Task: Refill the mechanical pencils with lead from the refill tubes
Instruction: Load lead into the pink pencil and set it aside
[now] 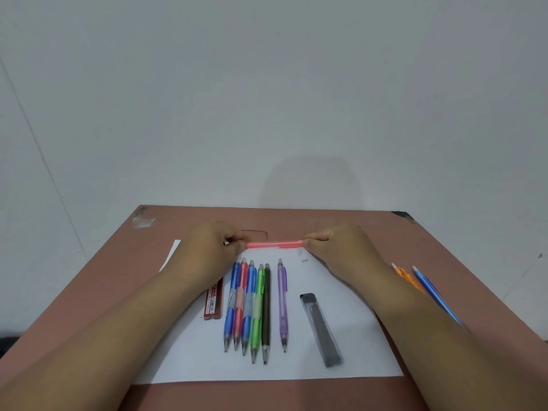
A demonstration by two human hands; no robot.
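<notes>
pink mechanical pencil (274,244) is being held off the table, translucent pink barrel, slim. left hand (218,246) is pinching one end with curled fingers, right hand (335,243) is pinching the other end the same way. long axis is running left to right, roughly level, parallel to the far table edge; can't tell which end is the tip, both ends are hidden in the fingers.

below it, on the white paper sheet (350,330), six pencils are lying side by side with long axes running away from the person, tips pointing toward the near edge: blue pencil (232,304), red pencil (240,304), second blue pencil (248,305), green pencil (257,312), dark pencil (266,312) all touching or nearly so, purple pencil (282,304) lying a bit apart to the right. red lead refill tubes (213,302) are sitting just left of the row, partly under the left forearm. grey lead refill tube (321,329) is lying right of the purple one, tilted. a small white cap (304,259) is lying on the paper near the right hand.

orange pencil (407,277) and light blue pencil (434,293) are lying off the paper on the brown table (118,286), near the right edge, partly hidden by the right forearm. open paper is showing between the purple pencil and the grey tube, and along the near edge of the sheet.
</notes>
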